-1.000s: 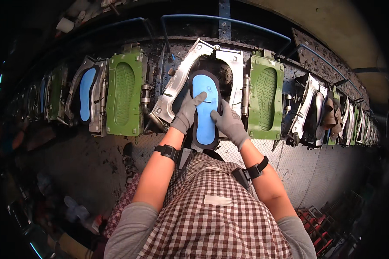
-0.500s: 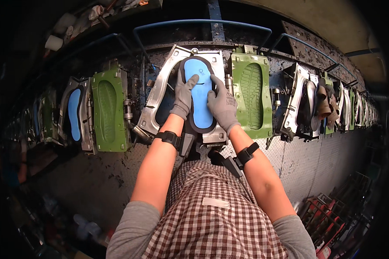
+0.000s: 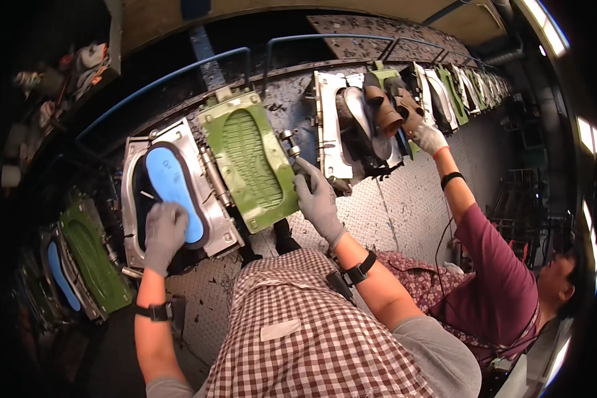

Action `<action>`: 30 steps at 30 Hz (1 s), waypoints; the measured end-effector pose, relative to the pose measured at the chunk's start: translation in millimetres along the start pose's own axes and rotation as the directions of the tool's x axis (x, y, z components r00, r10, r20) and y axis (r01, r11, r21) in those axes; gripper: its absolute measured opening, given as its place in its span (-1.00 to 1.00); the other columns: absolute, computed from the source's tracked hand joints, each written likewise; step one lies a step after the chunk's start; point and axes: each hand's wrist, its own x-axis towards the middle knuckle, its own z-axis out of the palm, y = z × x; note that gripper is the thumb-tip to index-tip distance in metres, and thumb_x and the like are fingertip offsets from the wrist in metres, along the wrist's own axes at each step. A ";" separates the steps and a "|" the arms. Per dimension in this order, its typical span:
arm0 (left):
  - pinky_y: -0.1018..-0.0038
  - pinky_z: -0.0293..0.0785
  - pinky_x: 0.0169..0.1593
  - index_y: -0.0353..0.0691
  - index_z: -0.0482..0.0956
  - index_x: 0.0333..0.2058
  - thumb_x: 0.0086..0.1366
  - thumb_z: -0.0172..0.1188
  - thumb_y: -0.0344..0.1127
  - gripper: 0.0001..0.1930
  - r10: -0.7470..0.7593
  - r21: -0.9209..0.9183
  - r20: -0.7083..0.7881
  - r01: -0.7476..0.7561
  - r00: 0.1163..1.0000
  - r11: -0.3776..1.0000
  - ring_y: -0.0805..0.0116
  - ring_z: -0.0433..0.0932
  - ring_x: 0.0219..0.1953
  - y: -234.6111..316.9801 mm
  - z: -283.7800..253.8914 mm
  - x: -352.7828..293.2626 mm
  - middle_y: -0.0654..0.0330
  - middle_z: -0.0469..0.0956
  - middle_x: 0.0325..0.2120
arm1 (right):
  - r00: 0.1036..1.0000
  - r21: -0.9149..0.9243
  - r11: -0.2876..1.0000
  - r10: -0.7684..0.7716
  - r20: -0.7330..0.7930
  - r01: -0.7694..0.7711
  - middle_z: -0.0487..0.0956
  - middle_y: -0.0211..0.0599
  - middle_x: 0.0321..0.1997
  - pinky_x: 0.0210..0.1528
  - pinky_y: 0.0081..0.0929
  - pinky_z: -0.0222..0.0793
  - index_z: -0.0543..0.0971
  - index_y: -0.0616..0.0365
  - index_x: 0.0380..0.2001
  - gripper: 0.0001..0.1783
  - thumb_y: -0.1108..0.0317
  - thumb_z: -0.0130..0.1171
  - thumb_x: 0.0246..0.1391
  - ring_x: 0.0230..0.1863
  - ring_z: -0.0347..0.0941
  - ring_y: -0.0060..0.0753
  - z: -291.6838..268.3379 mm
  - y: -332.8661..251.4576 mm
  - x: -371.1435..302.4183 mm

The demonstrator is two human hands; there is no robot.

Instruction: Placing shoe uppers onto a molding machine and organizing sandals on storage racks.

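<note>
A blue insole (image 3: 169, 182) with a dark rim lies in an open silver metal mould (image 3: 202, 166) ahead on the left. My left hand (image 3: 166, 232), in a grey glove, is over the insole's lower left edge with its fingers curled; whatever it may hold is hidden. My right hand (image 3: 320, 202), also gloved, is at the right edge of the green mould half (image 3: 259, 179), which has a tread-patterned sole hollow. Its index finger points up toward a metal hinge fitting (image 3: 290, 142), thumb apart.
On the right, a co-worker in a maroon sleeve (image 3: 497, 265) has a gloved hand (image 3: 430, 138) at brown shoes (image 3: 385, 109) on another mould. Blue rails (image 3: 172, 79) run behind the moulds. A patterned metal floor (image 3: 378, 219) lies below.
The view has swung right, bringing the co-worker in. Both my hands have come off the insole's middle and parted: the left to its lower edge, the right over beside the green mould half.
</note>
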 end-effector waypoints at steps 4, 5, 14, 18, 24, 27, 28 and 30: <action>0.31 0.44 0.11 -0.12 0.65 -0.06 0.12 0.32 -0.06 -0.57 -0.263 0.219 0.801 0.146 0.538 0.965 0.10 0.57 0.04 16.8 -39.7 -95.8 -0.03 0.64 -0.13 | 0.841 -0.152 0.957 0.133 -0.525 -0.247 0.44 0.01 0.04 0.15 -0.31 0.36 0.42 0.29 0.18 -0.49 0.26 0.13 0.23 0.08 0.42 -0.16 -110.2 43.2 40.5; 0.29 0.43 0.14 -0.12 0.59 0.06 0.15 0.30 -0.05 -0.49 -0.321 0.402 0.710 0.013 0.627 0.916 0.05 0.54 0.07 29.4 -46.1 -104.3 -0.08 0.60 -0.04 | 0.764 -0.216 0.932 0.091 -0.639 -0.291 0.42 0.13 0.15 0.24 -0.18 0.29 0.37 0.34 0.21 -0.41 0.19 0.14 0.22 0.19 0.36 -0.01 -138.3 77.4 51.6; 0.38 0.29 0.29 -0.31 0.30 0.29 0.42 0.03 -0.32 -0.50 0.077 -0.843 0.264 0.191 0.962 0.504 0.25 0.40 0.23 304.8 104.6 77.0 0.06 0.42 0.18 | 0.882 -0.005 0.901 0.422 -0.208 -0.433 0.59 -0.08 -0.09 0.06 -0.30 0.42 0.47 0.34 0.04 -0.37 0.17 0.39 -0.03 -0.03 0.53 -0.22 -212.8 157.9 132.6; 0.19 0.29 0.25 -0.15 0.17 0.30 0.40 0.14 -0.12 -0.41 -0.064 -0.797 0.604 0.603 0.795 -0.038 0.19 0.36 0.20 368.7 240.4 170.0 0.20 0.32 0.17 | 0.935 0.189 0.954 0.273 -0.227 -0.232 0.63 -0.27 -0.20 -0.03 -0.49 0.43 0.55 0.36 -0.10 -0.66 0.38 0.28 0.09 -0.18 0.52 -0.49 -255.3 155.8 122.5; 0.45 0.50 0.01 -0.39 0.61 -0.04 0.22 0.34 -0.08 -0.51 -0.242 -0.914 0.373 0.400 0.896 0.074 0.33 0.60 -0.16 392.2 335.3 255.9 0.16 0.65 -0.17 | 0.982 0.251 0.966 0.108 -0.157 -0.066 0.58 -0.17 0.04 0.16 -0.49 0.36 0.51 0.38 0.10 -0.57 0.47 0.17 0.16 0.04 0.48 -0.43 -315.0 136.5 159.5; 0.42 0.58 -0.12 -0.43 0.62 -0.10 0.17 0.38 -0.12 -0.53 -0.199 -0.936 0.261 0.298 0.945 0.186 0.31 0.64 -0.26 395.1 328.5 248.7 0.11 0.66 -0.22 | 0.986 0.283 0.958 0.086 -0.144 -0.042 0.59 -0.19 0.05 0.15 -0.53 0.36 0.54 0.37 0.06 -0.61 0.48 0.15 0.17 0.05 0.49 -0.46 -323.6 138.8 201.7; 0.46 0.57 -0.12 -0.42 0.63 -0.13 0.23 0.30 -0.14 -0.59 -0.178 -0.929 0.287 0.318 0.941 0.188 0.38 0.63 -0.26 397.8 322.4 243.4 0.12 0.66 -0.23 | 0.980 0.244 0.969 0.018 -0.196 0.031 0.61 -0.19 -0.03 0.08 -0.50 0.40 0.57 0.31 0.03 -0.64 0.47 0.17 0.15 -0.03 0.52 -0.42 -318.4 150.7 219.2; 0.48 0.57 -0.14 -0.41 0.62 -0.13 0.25 0.25 -0.17 -0.62 -0.142 -0.902 0.295 0.324 0.945 0.286 0.44 0.61 -0.26 400.7 315.2 226.9 0.17 0.65 -0.26 | 0.934 -0.084 0.962 -0.274 -0.231 0.261 0.62 -0.23 -0.18 -0.06 -0.43 0.44 0.61 0.21 -0.03 -0.68 0.47 0.20 0.11 -0.18 0.53 -0.34 -308.5 163.9 249.5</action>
